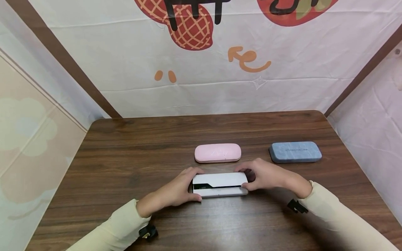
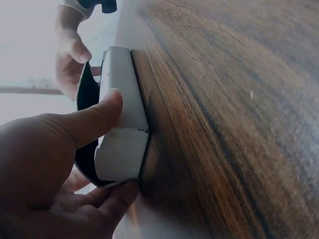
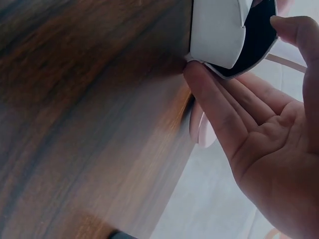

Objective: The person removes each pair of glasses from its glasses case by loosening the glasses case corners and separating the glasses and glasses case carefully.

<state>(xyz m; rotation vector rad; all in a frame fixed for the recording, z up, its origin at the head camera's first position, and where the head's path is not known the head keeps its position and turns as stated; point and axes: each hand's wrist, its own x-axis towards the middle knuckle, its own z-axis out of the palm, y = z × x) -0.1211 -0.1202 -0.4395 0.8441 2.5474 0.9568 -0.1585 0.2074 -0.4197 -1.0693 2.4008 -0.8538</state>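
A white glasses case lies on the wooden table between the two hands, its lid flap slightly raised so the black lining shows along the front. My left hand grips the left end, the thumb on the front wall and the fingers behind. At the other end my right hand holds the case with its thumb at the flap's edge and its fingers along the back. In the left wrist view a gap shows between the flap and the white body. The inside of the case is mostly hidden.
Just behind the white case lies a closed pink glasses case. A blue case with small lettering sits farther right, beyond the right hand. Printed cloth hangs behind the table and along both sides.
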